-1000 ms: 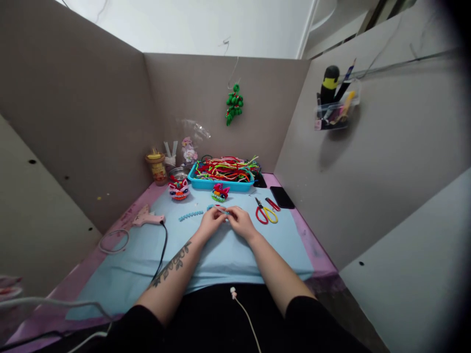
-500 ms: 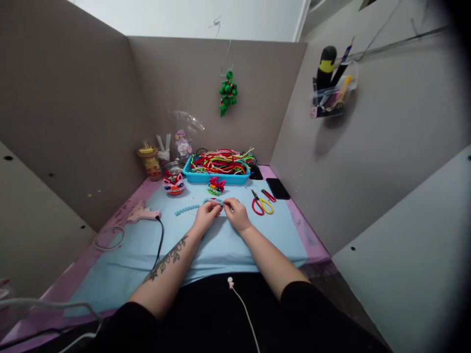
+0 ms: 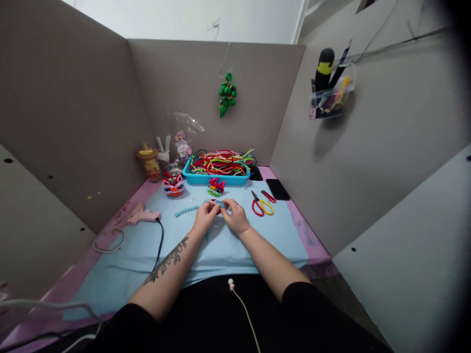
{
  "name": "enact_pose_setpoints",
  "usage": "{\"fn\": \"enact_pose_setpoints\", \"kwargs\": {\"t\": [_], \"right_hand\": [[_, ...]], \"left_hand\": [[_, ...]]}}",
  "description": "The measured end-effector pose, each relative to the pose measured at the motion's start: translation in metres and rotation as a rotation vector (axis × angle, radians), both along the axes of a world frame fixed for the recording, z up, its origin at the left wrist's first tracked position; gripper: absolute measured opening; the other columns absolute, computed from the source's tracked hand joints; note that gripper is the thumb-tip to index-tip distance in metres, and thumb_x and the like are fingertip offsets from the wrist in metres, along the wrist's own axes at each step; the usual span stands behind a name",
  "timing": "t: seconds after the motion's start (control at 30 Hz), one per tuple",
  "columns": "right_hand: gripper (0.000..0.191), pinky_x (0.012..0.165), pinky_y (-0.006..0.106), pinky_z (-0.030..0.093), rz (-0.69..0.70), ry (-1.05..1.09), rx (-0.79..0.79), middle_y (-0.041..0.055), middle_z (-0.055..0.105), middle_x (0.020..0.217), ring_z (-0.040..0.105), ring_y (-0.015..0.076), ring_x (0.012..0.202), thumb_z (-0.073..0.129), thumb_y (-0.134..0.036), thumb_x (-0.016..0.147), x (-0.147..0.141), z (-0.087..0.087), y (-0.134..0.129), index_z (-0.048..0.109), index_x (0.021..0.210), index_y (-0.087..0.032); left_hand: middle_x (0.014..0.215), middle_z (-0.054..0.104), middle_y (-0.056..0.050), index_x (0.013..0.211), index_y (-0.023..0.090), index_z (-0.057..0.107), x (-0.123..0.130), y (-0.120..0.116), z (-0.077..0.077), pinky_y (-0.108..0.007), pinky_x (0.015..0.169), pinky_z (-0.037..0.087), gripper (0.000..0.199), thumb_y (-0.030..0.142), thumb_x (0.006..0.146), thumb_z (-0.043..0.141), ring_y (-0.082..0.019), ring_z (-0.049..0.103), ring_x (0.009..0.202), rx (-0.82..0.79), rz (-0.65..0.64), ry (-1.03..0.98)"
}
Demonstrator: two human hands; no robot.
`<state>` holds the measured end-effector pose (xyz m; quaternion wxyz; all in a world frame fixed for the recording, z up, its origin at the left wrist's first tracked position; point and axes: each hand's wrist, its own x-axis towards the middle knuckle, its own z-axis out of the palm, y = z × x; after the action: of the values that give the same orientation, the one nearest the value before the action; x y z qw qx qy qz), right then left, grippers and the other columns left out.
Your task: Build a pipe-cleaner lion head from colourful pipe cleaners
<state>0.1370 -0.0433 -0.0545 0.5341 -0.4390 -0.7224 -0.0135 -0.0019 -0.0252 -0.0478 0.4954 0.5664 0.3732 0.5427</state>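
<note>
Above the light blue cloth, my left hand (image 3: 206, 217) and my right hand (image 3: 236, 216) pinch a small blue-and-red pipe cleaner piece (image 3: 220, 203) between them. Its shape is mostly covered by my fingers. A wavy blue pipe cleaner strip (image 3: 186, 211) stretches left from my left hand; whether it joins the held piece I cannot tell. A short blue end shows under my left wrist. Just beyond my hands sits a small pink lion-head figure (image 3: 216, 187) with orange and green trim. A red and pink lion-head figure (image 3: 173, 185) stands farther left.
At the back is a blue tray (image 3: 217, 179) heaped with colourful pipe cleaners. Scissors (image 3: 262, 207), a red cutter (image 3: 269, 196) and a black phone (image 3: 277, 189) lie to the right. A pink glue gun (image 3: 143, 214) with its cord lies left. Partition walls enclose the table.
My fingers have shifted slightly around the piece, and more of its red part shows. A blue end has appeared below my left wrist. The surrounding objects stay put.
</note>
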Motion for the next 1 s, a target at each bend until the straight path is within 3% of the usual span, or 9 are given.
{"fn": "enact_pose_setpoints", "kwargs": {"t": [0.2,0.5,0.77,1.0], "right_hand": [[0.013,0.077,0.031,0.046,0.010,-0.039,-0.094,0.0059,0.065,0.085,0.058,0.0188,0.081,0.050,-0.022,0.086,0.0023,0.0061,-0.0033,0.061,0.093,-0.020],[0.014,0.073,0.029,0.045,-0.014,-0.069,-0.123,0.0046,0.064,0.079,0.056,0.0178,0.076,0.048,-0.022,0.087,0.0025,0.0053,-0.0025,0.062,0.084,-0.020],[0.014,0.073,0.029,0.044,-0.017,-0.055,-0.099,0.0047,0.064,0.080,0.056,0.0176,0.076,0.048,-0.021,0.087,0.0014,0.0062,-0.0038,0.062,0.086,-0.019],[0.012,0.074,0.029,0.045,-0.010,-0.046,-0.097,0.0048,0.064,0.080,0.057,0.0180,0.078,0.051,-0.020,0.085,0.0020,0.0050,-0.0030,0.063,0.086,-0.020]], "left_hand": [[0.074,0.062,-0.002,0.081,0.014,0.059,-0.0011,-0.0001,-0.0009,-0.026,0.068,0.048,0.028,0.042,0.075,0.063,-0.014,0.059,0.070,0.061,0.037,0.002],[0.083,0.068,-0.008,0.090,0.012,0.064,-0.0040,0.0044,-0.0041,-0.030,0.072,0.049,0.034,0.041,0.072,0.067,-0.017,0.063,0.074,0.055,0.049,0.029],[0.075,0.069,-0.007,0.076,0.012,0.068,-0.0051,0.0025,0.0003,-0.031,0.074,0.048,0.031,0.042,0.067,0.071,-0.018,0.062,0.073,-0.026,0.121,-0.012],[0.077,0.069,-0.007,0.079,0.012,0.067,-0.0044,0.0029,0.0005,-0.030,0.071,0.048,0.030,0.039,0.066,0.071,-0.017,0.062,0.071,-0.049,0.078,-0.049]]}}
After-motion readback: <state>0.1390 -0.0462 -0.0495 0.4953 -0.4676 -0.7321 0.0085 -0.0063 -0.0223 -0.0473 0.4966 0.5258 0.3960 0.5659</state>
